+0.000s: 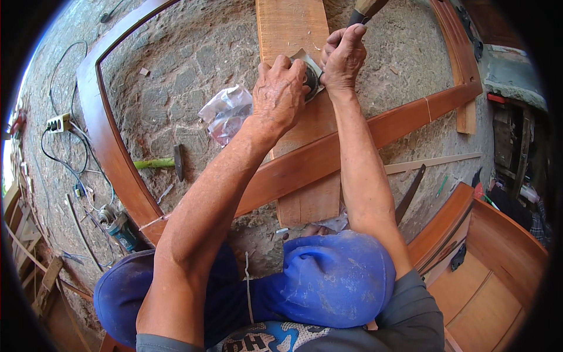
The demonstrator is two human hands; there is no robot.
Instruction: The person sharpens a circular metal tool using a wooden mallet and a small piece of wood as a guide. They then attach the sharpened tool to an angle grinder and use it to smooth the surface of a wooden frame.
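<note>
2 bare hands, short dk-grey sleeves, blue/wht/blk print shirt, dusty blue trousers, pale waist cord

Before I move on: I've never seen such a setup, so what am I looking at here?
No machine here, just a person's left hand and right hand, both bare. The one picture comes from a camera on the head, looking down; its wide lens bends straight edges. The left hand holds a dark round thing I can't identify, over a plank. The right hand seems closed around a tool cut off by the top edge. On the rough ground lie a hammer and a grinder; a wooden frame crosses the plank.
</note>
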